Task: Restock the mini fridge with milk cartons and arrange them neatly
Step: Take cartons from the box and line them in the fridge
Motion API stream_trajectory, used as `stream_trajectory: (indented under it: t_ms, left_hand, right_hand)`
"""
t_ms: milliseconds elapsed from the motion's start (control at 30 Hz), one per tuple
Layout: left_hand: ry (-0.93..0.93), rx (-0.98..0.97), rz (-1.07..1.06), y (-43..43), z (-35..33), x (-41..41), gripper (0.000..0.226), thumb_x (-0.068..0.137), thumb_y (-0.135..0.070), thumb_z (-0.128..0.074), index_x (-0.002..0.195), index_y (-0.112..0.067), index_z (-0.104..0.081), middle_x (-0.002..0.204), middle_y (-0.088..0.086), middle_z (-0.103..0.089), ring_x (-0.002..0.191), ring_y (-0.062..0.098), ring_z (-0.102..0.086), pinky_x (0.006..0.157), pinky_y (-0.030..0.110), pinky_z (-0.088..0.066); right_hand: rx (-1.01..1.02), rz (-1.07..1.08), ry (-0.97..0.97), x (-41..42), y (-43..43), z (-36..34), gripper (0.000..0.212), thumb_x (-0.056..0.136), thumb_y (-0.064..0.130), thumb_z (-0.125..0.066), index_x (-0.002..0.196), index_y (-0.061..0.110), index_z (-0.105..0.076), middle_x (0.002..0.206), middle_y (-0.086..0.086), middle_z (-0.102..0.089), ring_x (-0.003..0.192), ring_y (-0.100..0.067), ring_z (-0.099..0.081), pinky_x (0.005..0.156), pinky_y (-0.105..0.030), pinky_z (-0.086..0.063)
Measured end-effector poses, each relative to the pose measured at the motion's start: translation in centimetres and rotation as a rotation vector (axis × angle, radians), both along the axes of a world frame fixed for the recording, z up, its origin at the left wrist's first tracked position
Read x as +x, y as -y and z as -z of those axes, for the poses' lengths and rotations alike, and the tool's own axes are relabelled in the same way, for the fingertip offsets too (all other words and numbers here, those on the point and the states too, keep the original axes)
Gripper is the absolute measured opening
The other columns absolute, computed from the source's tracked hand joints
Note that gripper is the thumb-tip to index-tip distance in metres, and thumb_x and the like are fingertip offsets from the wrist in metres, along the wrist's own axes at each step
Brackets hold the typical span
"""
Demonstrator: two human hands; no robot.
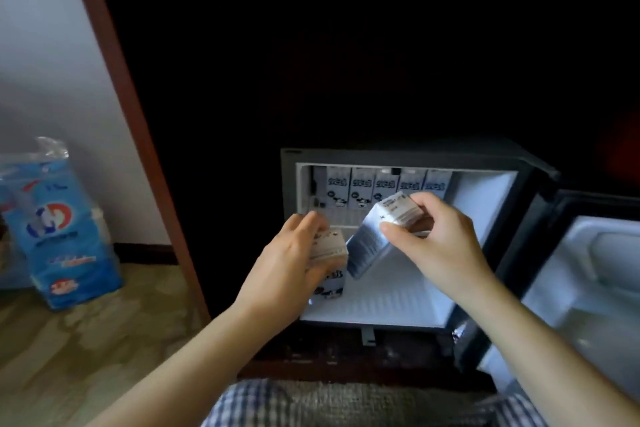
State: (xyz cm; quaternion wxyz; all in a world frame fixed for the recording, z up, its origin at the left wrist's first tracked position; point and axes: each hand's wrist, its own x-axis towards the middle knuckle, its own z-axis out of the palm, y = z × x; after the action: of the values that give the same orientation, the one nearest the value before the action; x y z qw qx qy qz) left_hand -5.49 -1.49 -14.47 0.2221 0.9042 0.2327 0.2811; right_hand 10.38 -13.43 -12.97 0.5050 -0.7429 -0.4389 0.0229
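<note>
The mini fridge (485, 191) stands open inside a dark cabinet, its white floor bare toward the right. Several blue-and-white milk cartons (388, 188) stand upright in a row along its back wall. My left hand (294, 263) grips the top of an upright milk carton (330, 282) at the fridge's front left. My right hand (436, 239) holds a second milk carton (372, 243) by its top end, tilted, with its bottom pointing down-left beside the first carton. The two cartons are close together; whether they touch is unclear.
The fridge door (585, 284) hangs open to the right, its white inner shelf facing me. A blue plastic-wrapped pack (60, 229) stands on the floor at left against the wall. A brown wooden cabinet frame (138, 135) runs between them. Checked fabric (242, 406) lies at the bottom.
</note>
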Motion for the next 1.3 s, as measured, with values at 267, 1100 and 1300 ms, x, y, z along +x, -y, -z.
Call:
stream_trajectory:
  t_ms: [267,1100,1300]
  left_hand:
    - [-0.257,-0.085,-0.019,-1.4,4.3,8.7,0.033,0.086,-0.035,-0.064,0.110,-0.023,-0.045,0.112,-0.004,-0.055,0.093,0.020,-0.058,0.071,0.033,-0.049]
    - [-0.754,-0.206,0.020,-9.9,18.7,18.2,0.036,0.092,-0.014,-0.055,0.123,-0.023,-0.038,0.117,0.008,-0.057,0.100,0.029,-0.062,0.081,0.039,-0.054]
    - [-0.751,-0.104,-0.056,-9.7,20.7,20.0,0.044,0.089,-0.004,-0.056,0.125,-0.019,-0.036,0.113,0.010,-0.050,0.100,0.032,-0.060,0.075,0.039,-0.049]
  right_hand:
    - [-0.188,0.187,0.008,5.3,-2.1,3.7,0.023,0.075,0.033,-0.073,0.087,0.017,-0.061,0.078,0.010,-0.061,0.071,-0.005,-0.054,0.055,-0.017,-0.039]
    - [-1.008,0.172,-0.090,14.8,-11.3,18.5,0.046,0.075,0.052,-0.068,0.099,0.014,-0.058,0.096,0.001,-0.060,0.087,-0.020,-0.056,0.067,-0.027,-0.046]
    - [-0.918,0.205,-0.225,15.6,-12.7,21.7,0.060,0.064,0.052,-0.075,0.106,0.013,-0.059,0.102,-0.003,-0.065,0.091,-0.023,-0.063,0.064,-0.028,-0.050]
